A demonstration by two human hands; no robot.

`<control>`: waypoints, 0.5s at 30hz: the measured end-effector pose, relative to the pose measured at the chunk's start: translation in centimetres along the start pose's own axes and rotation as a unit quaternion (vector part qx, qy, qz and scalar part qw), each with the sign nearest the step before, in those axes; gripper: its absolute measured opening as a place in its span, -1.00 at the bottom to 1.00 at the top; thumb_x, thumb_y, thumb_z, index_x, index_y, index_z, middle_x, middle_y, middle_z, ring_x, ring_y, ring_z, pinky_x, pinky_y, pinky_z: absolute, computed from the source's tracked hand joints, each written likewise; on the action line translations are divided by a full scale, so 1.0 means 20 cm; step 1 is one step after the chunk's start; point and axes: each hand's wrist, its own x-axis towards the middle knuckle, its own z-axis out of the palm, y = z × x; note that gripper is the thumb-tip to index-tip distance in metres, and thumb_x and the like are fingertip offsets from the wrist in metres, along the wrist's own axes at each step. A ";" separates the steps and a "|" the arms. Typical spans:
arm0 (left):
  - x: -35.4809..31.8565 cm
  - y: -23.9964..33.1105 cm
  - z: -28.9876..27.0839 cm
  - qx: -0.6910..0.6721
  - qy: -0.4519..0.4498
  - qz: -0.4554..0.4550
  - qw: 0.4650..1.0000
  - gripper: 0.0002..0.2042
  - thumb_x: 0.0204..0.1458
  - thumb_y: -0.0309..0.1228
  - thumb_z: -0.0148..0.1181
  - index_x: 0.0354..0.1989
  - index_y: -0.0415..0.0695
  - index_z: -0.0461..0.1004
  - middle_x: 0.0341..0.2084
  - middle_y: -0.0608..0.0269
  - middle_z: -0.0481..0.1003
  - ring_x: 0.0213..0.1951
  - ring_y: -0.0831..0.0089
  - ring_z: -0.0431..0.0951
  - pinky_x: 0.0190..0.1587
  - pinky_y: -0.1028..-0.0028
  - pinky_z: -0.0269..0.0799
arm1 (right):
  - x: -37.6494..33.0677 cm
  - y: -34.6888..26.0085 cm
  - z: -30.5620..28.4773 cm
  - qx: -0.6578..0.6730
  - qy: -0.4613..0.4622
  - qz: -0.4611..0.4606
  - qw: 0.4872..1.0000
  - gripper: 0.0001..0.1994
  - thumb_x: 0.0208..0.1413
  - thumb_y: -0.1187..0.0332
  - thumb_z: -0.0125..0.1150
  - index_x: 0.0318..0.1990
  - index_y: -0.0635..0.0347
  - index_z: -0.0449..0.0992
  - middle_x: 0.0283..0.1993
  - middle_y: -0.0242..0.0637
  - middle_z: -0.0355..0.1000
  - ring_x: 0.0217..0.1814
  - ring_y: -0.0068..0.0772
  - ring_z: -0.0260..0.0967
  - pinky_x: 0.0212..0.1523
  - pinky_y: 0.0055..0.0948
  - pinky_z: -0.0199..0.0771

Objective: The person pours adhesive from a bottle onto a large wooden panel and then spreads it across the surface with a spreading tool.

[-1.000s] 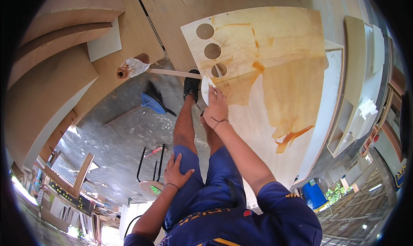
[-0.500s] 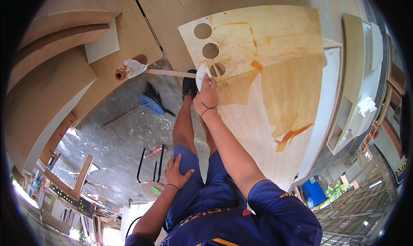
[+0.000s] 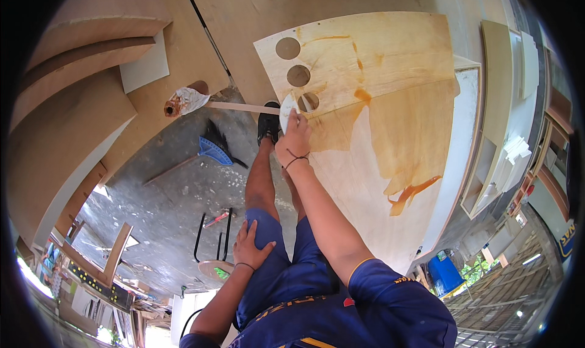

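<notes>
Pale plywood panel (image 3: 408,49), head view: three round holes in a row along its left edge; amber smears over much of the face, one thick orange-brown streak (image 3: 411,196) toward its right edge. White spreader (image 3: 286,112) at the panel's left edge, just beside the hole nearest the wearer; cannot tell whether its blade touches the wood. Right hand (image 3: 294,142) pinches the spreader between thumb and fingers. Left hand (image 3: 251,246) lies palm-down on the left thigh, fingers slightly spread. Blue-headed broom (image 3: 214,151) on grey concrete floor (image 3: 164,196), left of the panel.
</notes>
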 end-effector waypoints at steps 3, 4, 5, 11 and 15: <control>0.00 0.00 0.01 -0.002 -0.004 0.000 1.000 -0.16 -0.24 0.06 0.26 0.26 0.05 0.10 0.28 0.07 0.00 0.27 0.13 0.06 0.20 0.14 0.11 | 0.02 0.02 -0.01 -0.024 -0.022 0.026 0.999 -0.30 -0.12 0.51 0.08 0.26 0.24 0.02 0.21 -0.03 0.01 0.17 0.10 0.00 0.10 -0.13 0.23; 0.00 0.00 0.01 -0.005 -0.005 0.001 1.000 -0.16 -0.24 0.06 0.26 0.26 0.05 0.10 0.28 0.06 0.00 0.27 0.12 0.06 0.20 0.15 0.10 | 0.03 0.02 0.02 -0.035 -0.017 0.022 0.999 -0.30 -0.13 0.50 0.09 0.26 0.24 0.02 0.21 -0.05 0.02 0.17 0.08 0.01 0.11 -0.14 0.24; 0.01 0.00 0.02 -0.006 -0.003 0.006 1.000 -0.16 -0.24 0.06 0.26 0.26 0.05 0.10 0.28 0.07 0.00 0.27 0.13 0.05 0.20 0.15 0.10 | 0.03 0.03 0.06 -0.046 -0.013 0.017 0.999 -0.30 -0.13 0.49 0.09 0.26 0.24 0.03 0.21 -0.07 0.02 0.17 0.07 0.01 0.11 -0.15 0.25; 0.02 -0.01 0.01 -0.006 -0.002 0.003 1.000 -0.16 -0.24 0.07 0.25 0.27 0.07 0.10 0.29 0.09 -0.01 0.28 0.14 0.05 0.21 0.16 0.08 | 0.00 0.00 0.07 0.012 -0.107 -0.046 0.993 -0.36 -0.14 0.51 0.02 0.22 0.25 0.09 0.17 -0.05 0.08 0.13 0.11 0.06 0.12 -0.13 0.22; -0.01 -0.04 0.01 -0.007 -0.002 -0.011 1.000 -0.16 -0.24 0.08 0.25 0.27 0.08 0.10 0.29 0.10 -0.01 0.28 0.15 0.05 0.21 0.15 0.08 | 0.10 -0.20 -0.07 0.044 0.025 -0.087 0.995 -0.36 -0.12 0.51 0.01 0.23 0.27 0.07 0.15 -0.01 0.08 0.16 0.10 0.06 0.09 -0.14 0.26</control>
